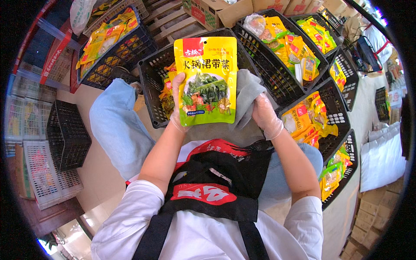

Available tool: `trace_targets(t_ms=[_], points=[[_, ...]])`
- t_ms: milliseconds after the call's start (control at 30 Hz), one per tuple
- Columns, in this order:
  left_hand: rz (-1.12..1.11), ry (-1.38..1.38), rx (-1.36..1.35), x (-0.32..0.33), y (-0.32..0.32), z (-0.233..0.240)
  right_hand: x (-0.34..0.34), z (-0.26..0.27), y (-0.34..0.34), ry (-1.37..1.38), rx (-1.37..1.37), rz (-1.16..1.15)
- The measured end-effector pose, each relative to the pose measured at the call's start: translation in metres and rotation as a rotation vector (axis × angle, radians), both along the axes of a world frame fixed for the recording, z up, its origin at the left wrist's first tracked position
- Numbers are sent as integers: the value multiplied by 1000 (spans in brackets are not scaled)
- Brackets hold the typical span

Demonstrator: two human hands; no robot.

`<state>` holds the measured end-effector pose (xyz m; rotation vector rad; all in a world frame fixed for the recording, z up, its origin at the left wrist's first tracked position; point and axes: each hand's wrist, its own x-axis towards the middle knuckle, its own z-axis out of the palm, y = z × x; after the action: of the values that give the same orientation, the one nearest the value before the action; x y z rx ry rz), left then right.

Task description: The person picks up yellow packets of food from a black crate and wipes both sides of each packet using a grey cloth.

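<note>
A yellow and green plastic food pouch [206,81] with a clear window showing dark green leafy contents is upright before me, its printed front towards the camera. My left hand [179,100], in a thin clear glove, grips its left edge. A grey cloth [247,97] is bunched in my gloved right hand [265,112], beside the pouch's right edge; whether the fingers behind also touch the pouch is hidden. Behind the pouch stands a black plastic crate [149,84], with more yellow pouches [166,97] inside at its left.
Black crates of pouches stand at the right [279,94], lower right [334,130] and far right [347,175]. A dark blue crate [120,48] of pouches is at upper left. An unfilled-looking black crate [68,136] and white crates [48,172] lie left. Cardboard boxes [208,14] stand behind.
</note>
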<state>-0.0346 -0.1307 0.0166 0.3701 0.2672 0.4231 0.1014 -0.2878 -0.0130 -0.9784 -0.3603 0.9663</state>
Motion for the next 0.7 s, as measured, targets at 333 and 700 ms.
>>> trace_targets(t_ms=[333,700], points=[[-26,84,64,5,-16,-15,-2,-6,2,-486,-220,-53],[-55,321,304,6,40,-113,30,50,-42,-521,-379,104]])
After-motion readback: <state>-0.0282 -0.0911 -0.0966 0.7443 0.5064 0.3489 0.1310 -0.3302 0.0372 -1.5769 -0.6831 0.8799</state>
